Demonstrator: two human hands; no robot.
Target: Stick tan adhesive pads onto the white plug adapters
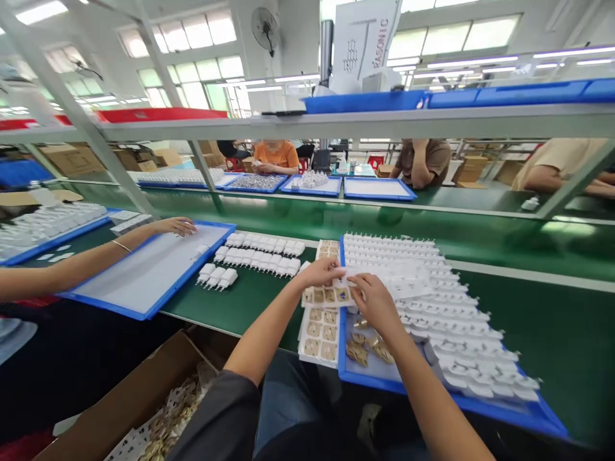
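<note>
My left hand point(323, 273) pinches a small white piece point(344, 276) over the left rim of a blue-edged tray. The fingers of my right hand point(377, 301) close on the same piece from the other side; its exact kind is too blurred to tell. Just below my hands lies a white sheet with brown square cells point(328, 296), on top of more such sheets point(321, 333) beside the tray. Loose brown backing pieces point(358, 351) lie inside the blue-edged tray point(343, 346). Rows of white plug adapters point(456, 320) fill the tray's right part.
More white plug adapters point(262, 259) stand in rows on the green bench point(225, 310). At left, a co-worker's hand point(175, 226) reaches over another blue-rimmed tray point(148, 314). A cardboard box of scraps point(120, 397) sits below the bench. A shelf point(269, 131) crosses overhead.
</note>
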